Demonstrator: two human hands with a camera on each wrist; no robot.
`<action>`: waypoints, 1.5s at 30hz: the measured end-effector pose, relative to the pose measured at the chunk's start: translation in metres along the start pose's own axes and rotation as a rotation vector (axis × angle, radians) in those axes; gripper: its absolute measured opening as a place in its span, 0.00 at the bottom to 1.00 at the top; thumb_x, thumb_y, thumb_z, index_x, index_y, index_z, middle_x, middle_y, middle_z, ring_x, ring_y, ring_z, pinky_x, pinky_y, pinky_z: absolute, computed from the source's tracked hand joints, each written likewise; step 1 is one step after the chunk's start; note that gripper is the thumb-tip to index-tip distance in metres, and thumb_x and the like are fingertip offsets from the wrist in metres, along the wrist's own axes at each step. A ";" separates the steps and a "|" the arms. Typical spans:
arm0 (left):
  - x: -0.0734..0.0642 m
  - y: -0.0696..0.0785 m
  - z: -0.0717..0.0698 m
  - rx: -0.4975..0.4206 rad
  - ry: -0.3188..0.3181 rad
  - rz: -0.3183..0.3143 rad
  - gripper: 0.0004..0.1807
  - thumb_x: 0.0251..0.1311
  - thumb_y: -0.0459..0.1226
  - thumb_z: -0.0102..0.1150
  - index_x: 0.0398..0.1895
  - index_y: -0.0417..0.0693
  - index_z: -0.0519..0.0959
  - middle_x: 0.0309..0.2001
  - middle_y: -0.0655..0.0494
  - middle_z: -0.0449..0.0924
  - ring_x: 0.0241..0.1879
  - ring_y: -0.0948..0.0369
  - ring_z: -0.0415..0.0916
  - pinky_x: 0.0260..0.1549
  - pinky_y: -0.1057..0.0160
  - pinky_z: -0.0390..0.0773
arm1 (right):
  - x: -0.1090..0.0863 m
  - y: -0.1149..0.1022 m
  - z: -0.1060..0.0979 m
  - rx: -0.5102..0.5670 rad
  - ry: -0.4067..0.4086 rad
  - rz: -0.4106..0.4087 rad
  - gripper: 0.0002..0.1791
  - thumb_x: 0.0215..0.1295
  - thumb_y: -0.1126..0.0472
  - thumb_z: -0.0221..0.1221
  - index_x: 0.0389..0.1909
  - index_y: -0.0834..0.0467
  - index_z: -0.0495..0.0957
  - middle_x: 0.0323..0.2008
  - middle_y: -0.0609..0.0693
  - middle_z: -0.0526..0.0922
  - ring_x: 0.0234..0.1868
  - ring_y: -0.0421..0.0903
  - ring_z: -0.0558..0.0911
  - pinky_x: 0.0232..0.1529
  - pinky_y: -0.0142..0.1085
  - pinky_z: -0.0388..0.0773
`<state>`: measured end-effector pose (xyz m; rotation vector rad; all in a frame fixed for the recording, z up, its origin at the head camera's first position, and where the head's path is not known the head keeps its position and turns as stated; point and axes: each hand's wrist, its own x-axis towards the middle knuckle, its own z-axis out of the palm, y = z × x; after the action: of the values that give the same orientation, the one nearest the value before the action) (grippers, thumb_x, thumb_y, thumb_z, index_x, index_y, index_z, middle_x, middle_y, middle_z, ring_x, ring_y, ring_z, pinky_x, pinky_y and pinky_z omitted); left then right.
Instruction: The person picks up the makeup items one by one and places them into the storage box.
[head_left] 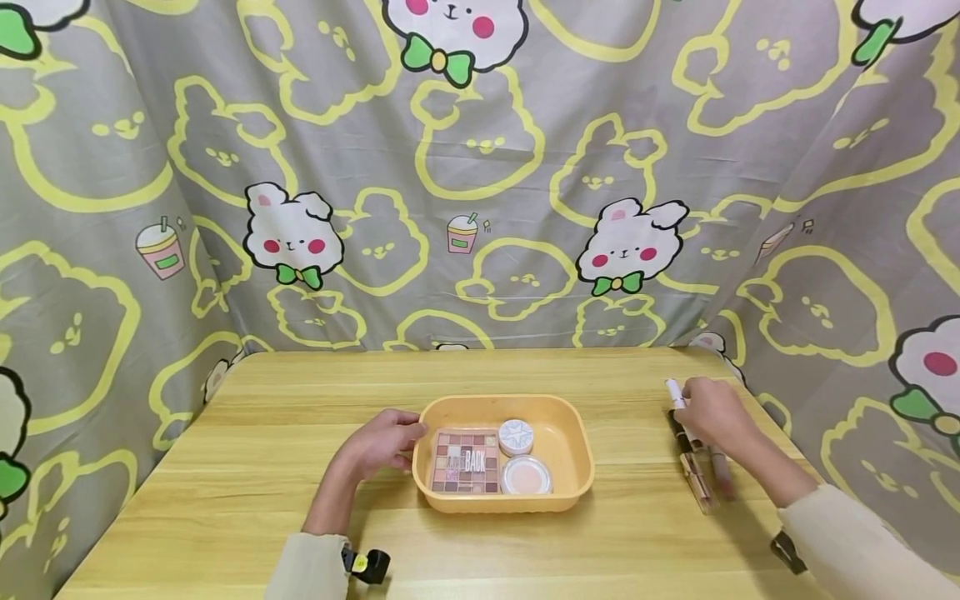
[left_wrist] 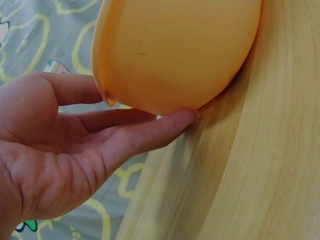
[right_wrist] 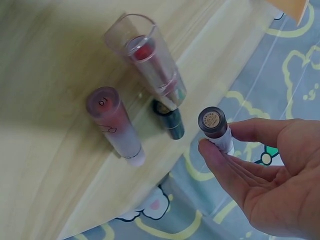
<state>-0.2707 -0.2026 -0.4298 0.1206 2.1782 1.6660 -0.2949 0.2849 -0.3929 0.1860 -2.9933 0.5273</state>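
My left hand [head_left: 382,442] grips the left end of a yellow-orange plastic basket [head_left: 577,417]. In the left wrist view the thumb [left_wrist: 165,127] presses the outer wall, while the index fingertip is hidden behind the rim. At the table's right side my right hand [head_left: 716,412] pinches a slim white lipstick tube [right_wrist: 215,125] with a dark end and a round gold label. Close to it lie a clear-cased lipstick [right_wrist: 155,65] with a red bullet, a pink tube [right_wrist: 115,125] marked 01 and a dark tube [right_wrist: 170,120].
In the basket are an eyeshadow palette [head_left: 465,462], a round white star-patterned case [head_left: 516,437] and a round compact [head_left: 527,476]. The wooden table [head_left: 315,392] ends against a grey patterned curtain [head_left: 510,217] at the back and sides.
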 end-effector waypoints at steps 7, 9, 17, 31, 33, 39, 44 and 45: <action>-0.001 0.000 -0.001 -0.002 -0.005 0.004 0.24 0.76 0.36 0.44 0.65 0.24 0.69 0.52 0.35 0.82 0.47 0.51 0.84 0.39 0.56 0.87 | 0.000 -0.015 -0.004 -0.004 -0.024 -0.013 0.18 0.58 0.66 0.61 0.45 0.77 0.78 0.29 0.63 0.82 0.20 0.46 0.75 0.21 0.37 0.72; -0.001 0.000 -0.001 -0.001 -0.005 0.003 0.24 0.76 0.36 0.44 0.65 0.24 0.69 0.52 0.34 0.82 0.47 0.51 0.84 0.40 0.55 0.87 | 0.000 -0.020 -0.004 0.010 -0.034 -0.019 0.19 0.58 0.67 0.60 0.46 0.78 0.77 0.26 0.59 0.82 0.20 0.46 0.74 0.20 0.36 0.71; -0.002 0.001 0.000 0.004 0.002 -0.004 0.24 0.76 0.36 0.44 0.65 0.24 0.69 0.52 0.35 0.82 0.47 0.51 0.84 0.39 0.56 0.87 | -0.002 -0.041 -0.005 0.061 -0.063 -0.047 0.17 0.62 0.68 0.60 0.47 0.77 0.77 0.27 0.58 0.85 0.20 0.43 0.77 0.20 0.36 0.73; -0.001 0.000 0.000 0.001 -0.009 0.008 0.25 0.76 0.37 0.44 0.65 0.24 0.69 0.52 0.34 0.82 0.48 0.50 0.84 0.39 0.56 0.87 | -0.007 -0.068 0.003 0.122 -0.053 -0.103 0.16 0.63 0.69 0.61 0.48 0.75 0.77 0.31 0.62 0.86 0.17 0.41 0.81 0.18 0.33 0.78; -0.001 0.000 0.000 0.003 -0.009 0.006 0.25 0.76 0.37 0.44 0.65 0.24 0.69 0.53 0.35 0.82 0.48 0.50 0.84 0.39 0.56 0.87 | -0.008 -0.072 0.004 0.126 -0.055 -0.100 0.16 0.63 0.69 0.61 0.49 0.75 0.77 0.31 0.62 0.86 0.18 0.42 0.81 0.18 0.32 0.78; -0.002 0.001 0.000 0.008 -0.006 0.003 0.25 0.76 0.37 0.45 0.66 0.24 0.69 0.53 0.34 0.82 0.49 0.50 0.84 0.39 0.56 0.87 | -0.010 -0.088 0.007 0.141 -0.068 -0.100 0.17 0.64 0.68 0.61 0.51 0.75 0.76 0.32 0.61 0.86 0.20 0.42 0.82 0.17 0.31 0.78; -0.001 0.001 0.000 0.008 -0.002 0.002 0.25 0.76 0.37 0.44 0.66 0.24 0.69 0.54 0.34 0.82 0.49 0.50 0.84 0.40 0.56 0.87 | -0.012 -0.100 0.006 0.131 -0.062 -0.112 0.17 0.64 0.68 0.61 0.52 0.73 0.77 0.31 0.59 0.86 0.20 0.41 0.81 0.18 0.31 0.78; -0.001 0.001 0.000 0.008 -0.002 0.003 0.25 0.76 0.37 0.44 0.66 0.24 0.69 0.54 0.34 0.81 0.50 0.50 0.84 0.40 0.56 0.87 | -0.012 -0.102 0.006 0.134 -0.062 -0.112 0.18 0.64 0.68 0.61 0.52 0.73 0.77 0.31 0.59 0.86 0.20 0.41 0.81 0.18 0.31 0.78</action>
<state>-0.2698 -0.2022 -0.4284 0.1269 2.1843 1.6585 -0.2692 0.1884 -0.3661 0.3855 -2.9851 0.7228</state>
